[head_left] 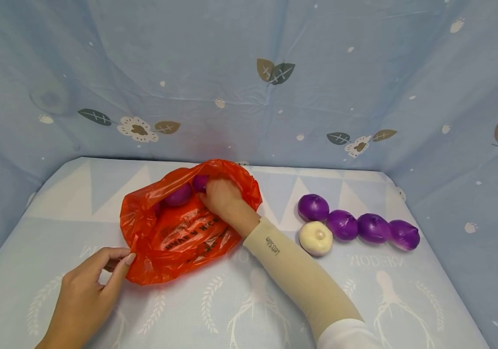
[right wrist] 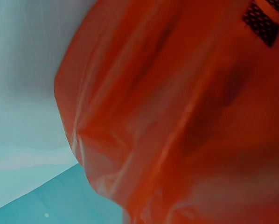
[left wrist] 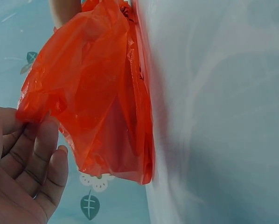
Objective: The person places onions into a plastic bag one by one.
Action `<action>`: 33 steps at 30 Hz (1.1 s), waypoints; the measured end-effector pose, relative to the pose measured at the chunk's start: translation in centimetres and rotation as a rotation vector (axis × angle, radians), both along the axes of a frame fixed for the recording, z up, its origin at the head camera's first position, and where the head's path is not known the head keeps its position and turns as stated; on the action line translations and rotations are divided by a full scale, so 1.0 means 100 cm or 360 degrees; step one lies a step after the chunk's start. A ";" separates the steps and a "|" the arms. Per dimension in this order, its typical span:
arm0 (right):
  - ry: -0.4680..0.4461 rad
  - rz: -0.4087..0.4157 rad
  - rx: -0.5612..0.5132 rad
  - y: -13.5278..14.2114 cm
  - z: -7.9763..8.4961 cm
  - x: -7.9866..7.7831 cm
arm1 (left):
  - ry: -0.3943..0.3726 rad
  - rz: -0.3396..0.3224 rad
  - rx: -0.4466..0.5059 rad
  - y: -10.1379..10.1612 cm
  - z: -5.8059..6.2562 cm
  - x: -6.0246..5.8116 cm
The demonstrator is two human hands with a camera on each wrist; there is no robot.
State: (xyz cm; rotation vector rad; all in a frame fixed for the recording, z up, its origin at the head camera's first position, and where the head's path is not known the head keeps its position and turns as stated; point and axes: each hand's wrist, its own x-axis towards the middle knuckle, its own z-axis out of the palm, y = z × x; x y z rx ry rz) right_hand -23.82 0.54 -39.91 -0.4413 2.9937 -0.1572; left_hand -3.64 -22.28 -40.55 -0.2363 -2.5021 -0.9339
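A red plastic bag with dark print lies open on the table. My left hand pinches its near left rim between thumb and forefinger; the left wrist view shows the same grip on the bag. Inside the bag are a purple onion and another purple onion beside my right hand. That hand reaches down into the bag's mouth. Its fingertips are hidden, and I cannot tell whether they hold anything. Red plastic fills most of the right wrist view.
Right of the bag, several purple onions lie in a slanting row on the patterned table. A cream-coloured onion sits in front of them, close to the right forearm. Blue printed curtain encloses the table's back and sides.
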 end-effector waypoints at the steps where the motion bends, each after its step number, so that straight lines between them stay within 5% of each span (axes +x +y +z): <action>1: -0.0007 0.0002 -0.0016 0.001 0.000 0.000 | 0.0008 -0.0006 0.0003 0.000 0.000 0.000; 10: -0.0027 0.0083 -0.0283 0.011 0.002 0.001 | 0.0052 -0.0042 0.0013 0.000 -0.002 -0.001; 33: -0.0160 -0.0032 -0.0369 0.019 0.011 0.012 | 0.0004 -0.0004 0.0004 0.001 -0.001 0.001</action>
